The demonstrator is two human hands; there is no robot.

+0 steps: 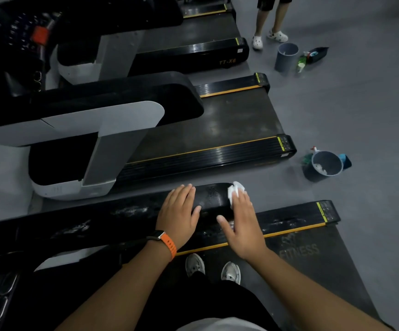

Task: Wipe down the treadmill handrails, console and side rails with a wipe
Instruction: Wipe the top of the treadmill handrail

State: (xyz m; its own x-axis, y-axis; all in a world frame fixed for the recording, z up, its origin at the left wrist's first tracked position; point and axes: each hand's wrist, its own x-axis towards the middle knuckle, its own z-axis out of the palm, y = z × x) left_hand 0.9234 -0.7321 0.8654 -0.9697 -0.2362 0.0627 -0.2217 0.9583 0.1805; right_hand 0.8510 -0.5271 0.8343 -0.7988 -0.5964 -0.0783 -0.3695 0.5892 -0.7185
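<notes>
A black treadmill handrail runs from the left edge to its rounded end near the middle, with pale dust smears along its top. My left hand, an orange-strapped watch on its wrist, rests flat on the rail with straight fingers. My right hand presses a white wipe onto the rail's rounded end, fingers spread over it. Below lies the side rail with a yellow stripe, beside the belt where my feet stand.
A grey bucket with a spray bottle beside it stands on the floor to the right. Another treadmill lies just beyond. Farther back are a second bucket, a green bottle and a standing person's legs.
</notes>
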